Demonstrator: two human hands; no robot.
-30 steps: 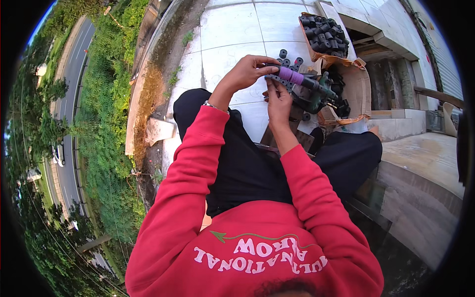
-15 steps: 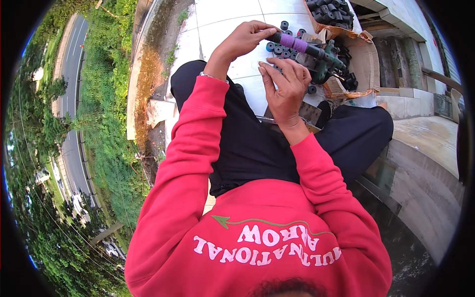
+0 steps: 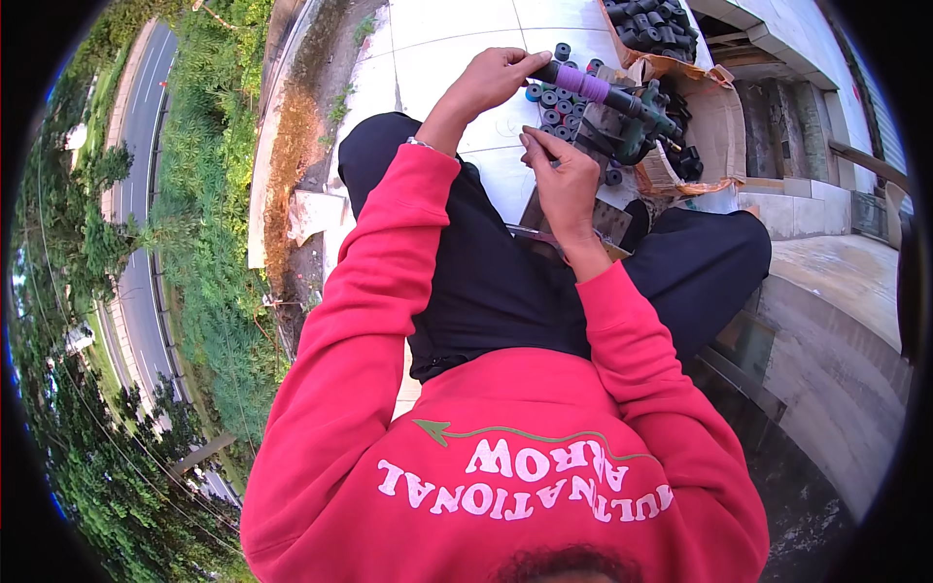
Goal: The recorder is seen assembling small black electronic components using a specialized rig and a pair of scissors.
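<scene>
My left hand is closed at the left end of a black rod wound with a purple band, its fingertips on the black tip. The rod's other end runs into a dark green metal device that looks like a small vise or hand-cranked tool. Below the rod, my right hand is apart from it, with thumb and fingers pinched together. Whatever it may hold is too small to make out. Several short black cylinders with holed ends stand in a group on the pale tiles behind the rod.
A torn cardboard box with black parts lies right of the device. Another box of black cylinders is beyond it. My crossed legs are below my hands. On the left, a mossy ledge borders greenery and a road.
My right hand has drawn down and away from the rod, and its fingers have closed into a pinch. My left hand stays at the rod's end, shifted only slightly.
</scene>
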